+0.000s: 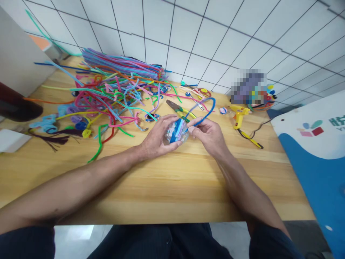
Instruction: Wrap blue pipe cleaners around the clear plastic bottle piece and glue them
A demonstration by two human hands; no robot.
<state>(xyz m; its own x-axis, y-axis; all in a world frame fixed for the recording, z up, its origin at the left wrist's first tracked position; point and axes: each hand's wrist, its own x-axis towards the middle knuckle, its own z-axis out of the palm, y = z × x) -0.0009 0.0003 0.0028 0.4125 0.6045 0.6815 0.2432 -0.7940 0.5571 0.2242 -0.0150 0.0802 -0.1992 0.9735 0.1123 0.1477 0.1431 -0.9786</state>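
My left hand [159, 138] is wrapped around a clear, rounded ball-like object [175, 131] with blue and pale purple strips across it. Close on its right, my right hand [207, 133] pinches a blue pipe cleaner [211, 109], which loops upward and back toward the ball. One end of the pipe cleaner lies near the ball's right side; whether it is fixed there I cannot tell. Just behind both hands lie pliers [176, 108] with green and yellow handles, partly hidden by the fingers.
Tangled pipe cleaners [107, 97] spread over the wooden table [172, 187] at left, with a thick bundle [124, 65] along the tiled wall. A yellow glue gun [239, 116] and a yellow cutter [252, 139] lie at right. A small striped ball [223, 110] sits near the glue gun.
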